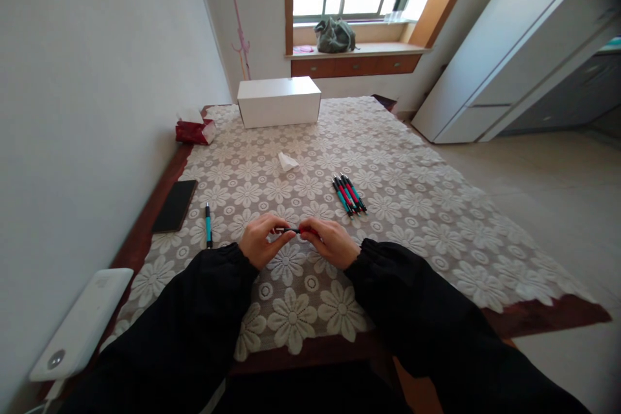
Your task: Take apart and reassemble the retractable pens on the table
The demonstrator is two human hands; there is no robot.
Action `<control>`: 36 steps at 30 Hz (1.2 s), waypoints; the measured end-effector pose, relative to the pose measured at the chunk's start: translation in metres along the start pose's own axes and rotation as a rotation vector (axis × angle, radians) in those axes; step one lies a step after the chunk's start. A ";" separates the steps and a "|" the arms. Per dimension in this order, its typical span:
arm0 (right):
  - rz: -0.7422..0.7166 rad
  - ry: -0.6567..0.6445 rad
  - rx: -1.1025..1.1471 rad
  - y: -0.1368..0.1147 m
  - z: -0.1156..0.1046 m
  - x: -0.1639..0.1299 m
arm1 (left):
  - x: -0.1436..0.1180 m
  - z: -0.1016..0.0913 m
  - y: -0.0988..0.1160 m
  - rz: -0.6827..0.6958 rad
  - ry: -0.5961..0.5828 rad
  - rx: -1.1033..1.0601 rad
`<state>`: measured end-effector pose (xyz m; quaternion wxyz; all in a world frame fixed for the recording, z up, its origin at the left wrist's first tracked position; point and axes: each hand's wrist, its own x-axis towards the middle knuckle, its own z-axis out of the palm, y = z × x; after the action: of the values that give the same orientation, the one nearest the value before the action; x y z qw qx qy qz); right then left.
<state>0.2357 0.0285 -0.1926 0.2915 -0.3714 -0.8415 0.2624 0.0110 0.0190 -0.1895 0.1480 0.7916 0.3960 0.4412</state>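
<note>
Both of my hands meet over the lace tablecloth (398,162) near the table's front. Between them lies a red and black pen (299,230), held level. My left hand (261,241) pinches its dark left end. My right hand (331,240) grips its red right part. A bundle of several red and teal pens (348,194) lies on the cloth just beyond and right of my right hand. A single teal pen (208,225) lies to the left of my left hand.
A black phone (175,206) lies near the table's left edge and a white device (80,326) at the front left corner. A white box (279,101), a red tissue pack (194,130) and a crumpled tissue (288,161) sit farther back. A white cabinet (499,65) stands to the right.
</note>
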 end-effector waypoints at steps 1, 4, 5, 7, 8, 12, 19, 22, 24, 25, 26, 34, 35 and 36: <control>0.003 0.001 -0.001 0.000 0.000 0.000 | 0.000 0.000 0.000 0.015 -0.011 -0.013; 0.008 0.004 -0.002 -0.002 -0.001 0.001 | -0.001 0.000 0.000 0.025 -0.029 -0.063; 0.008 0.005 -0.002 -0.002 -0.001 0.001 | -0.001 0.000 0.000 0.012 -0.030 -0.074; 0.009 0.001 -0.002 -0.002 -0.001 0.001 | -0.001 0.000 -0.001 -0.024 -0.022 -0.057; 0.010 0.002 -0.005 -0.002 -0.001 0.001 | -0.001 0.000 -0.001 -0.039 -0.011 -0.035; 0.017 0.010 -0.012 -0.002 -0.001 0.000 | 0.000 -0.001 0.001 -0.034 0.021 0.002; 0.003 0.000 -0.015 -0.001 -0.001 0.000 | 0.000 -0.001 0.001 -0.085 0.013 -0.047; 0.010 -0.003 -0.030 0.000 0.000 0.000 | -0.001 0.000 0.000 -0.096 0.006 -0.007; 0.011 -0.008 -0.031 0.001 0.000 0.000 | -0.002 0.000 0.001 -0.091 0.006 -0.022; 0.011 -0.009 -0.032 0.001 -0.001 0.000 | -0.002 0.000 0.002 -0.094 0.004 -0.039; 0.010 -0.007 -0.034 0.001 -0.001 0.000 | -0.002 0.000 0.002 -0.102 0.002 -0.056; 0.010 0.018 -0.060 -0.001 -0.001 0.000 | 0.000 0.000 0.000 -0.155 -0.034 -0.016; 0.010 0.017 -0.058 -0.001 -0.001 0.000 | 0.000 0.000 0.001 -0.134 -0.040 -0.042; 0.010 0.015 -0.055 -0.001 -0.002 0.000 | 0.000 0.000 0.001 -0.119 -0.044 -0.073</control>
<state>0.2361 0.0281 -0.1906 0.2862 -0.3853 -0.8444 0.2380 0.0115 0.0181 -0.1891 0.2112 0.7703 0.4226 0.4284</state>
